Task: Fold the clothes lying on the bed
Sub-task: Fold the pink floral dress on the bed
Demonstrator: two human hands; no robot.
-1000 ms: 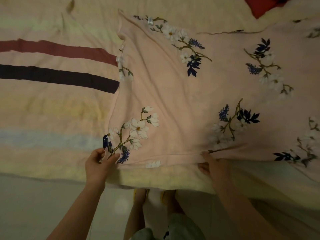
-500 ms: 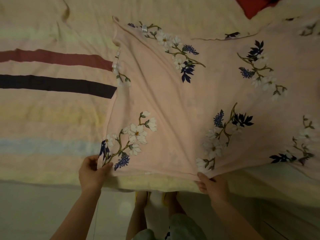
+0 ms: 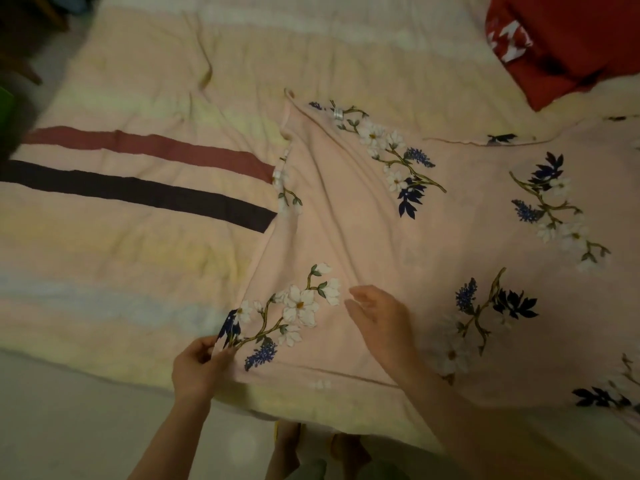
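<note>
A pale pink garment (image 3: 433, 244) printed with white and blue flowers lies spread over the bed and runs off the right edge of the view. My left hand (image 3: 201, 367) pinches its near left corner at the bed's front edge. My right hand (image 3: 379, 315) hovers flat over the cloth a little right of that corner, fingers apart, holding nothing. A small silver tag (image 3: 337, 113) shows at the garment's far edge.
The bed cover (image 3: 121, 265) is pastel striped with a maroon band (image 3: 149, 147) and a dark band (image 3: 138, 194) on the left. A red garment (image 3: 561, 46) lies at the far right. Pale floor (image 3: 69, 427) runs along the bed's front edge.
My right hand has let go of the near hem and moved up and left over the cloth. My left hand keeps its pinch on the corner. The view has pulled back.
</note>
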